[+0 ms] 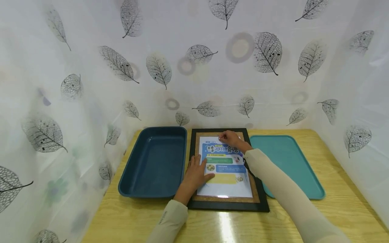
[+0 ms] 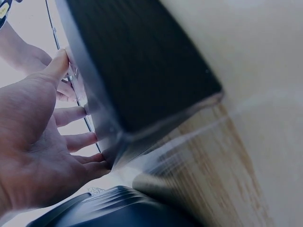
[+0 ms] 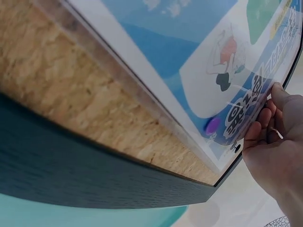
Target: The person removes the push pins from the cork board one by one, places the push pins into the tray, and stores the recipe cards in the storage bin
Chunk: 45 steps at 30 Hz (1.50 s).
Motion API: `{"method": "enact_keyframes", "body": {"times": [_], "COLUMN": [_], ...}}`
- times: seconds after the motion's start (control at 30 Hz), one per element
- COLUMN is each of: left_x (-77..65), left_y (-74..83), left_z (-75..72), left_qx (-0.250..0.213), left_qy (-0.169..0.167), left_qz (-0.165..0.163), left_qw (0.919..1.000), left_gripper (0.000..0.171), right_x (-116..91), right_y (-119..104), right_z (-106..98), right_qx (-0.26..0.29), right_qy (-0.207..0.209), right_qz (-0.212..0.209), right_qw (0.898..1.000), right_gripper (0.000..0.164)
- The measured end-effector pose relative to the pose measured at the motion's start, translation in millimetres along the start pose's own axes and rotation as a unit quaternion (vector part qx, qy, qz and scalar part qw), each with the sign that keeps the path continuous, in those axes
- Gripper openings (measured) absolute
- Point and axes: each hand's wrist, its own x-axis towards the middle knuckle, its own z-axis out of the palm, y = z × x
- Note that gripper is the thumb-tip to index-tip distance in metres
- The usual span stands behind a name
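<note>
Clock directions read in the head view, centred on the board; 12 is away from the person.

Framed cork board (image 1: 225, 206) lies flat on the wooden table (image 1: 343, 206), between dark blue bin (image 1: 154, 165) just beside it at 9 o'clock and teal tray (image 1: 282, 152) at 3 o'clock. Printed sheet (image 1: 225, 163), glossy, lies on the board; bare cork (image 3: 94, 109) shows around it.

Left hand (image 1: 196, 174): at 8 to 9 o'clock, across the frame's border. Fingers spread; thumb apart from them and extended over the sheet. In the left wrist view the fingertips touch the board's side.

Right hand (image 1: 232, 137): at 12 o'clock, over the sheet's top edge. Fingers curled, thumb and forefinger tips close together; cannot tell whether they pinch anything.

Purple spot (image 3: 212, 125) shows on the sheet near the right hand; printed or separate, cannot tell.

Right sleeve (image 1: 282, 182) crosses over the tray, hiding part of it. Leaf-patterned curtain (image 1: 179, 30) hangs beyond the table at 12 o'clock.
</note>
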Motion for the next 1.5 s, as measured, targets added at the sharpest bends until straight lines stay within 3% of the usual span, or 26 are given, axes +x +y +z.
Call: {"method": "enact_keyframes", "body": {"times": [0.77,1.5], "left_x": [0.0,-0.2], "left_y": [3.0,3.5], "left_z": [-4.3,-1.5], "left_qx": [-0.004,-0.015], "left_qy": [-0.008,-0.012], "left_qz": [-0.01,-0.016], "left_qw": [0.9999,0.9997], "left_gripper": [0.082,0.083], "right_x": [1.1,-11.5], "right_y": [6.0,8.1], "right_z": [-0.2,-2.6], "right_qx": [0.021,0.024], "right_qy": [-0.003,0.011], "right_qz": [-0.005,-0.009], "right_qw": [1.0,1.0], "right_gripper": [0.019,0.016]}}
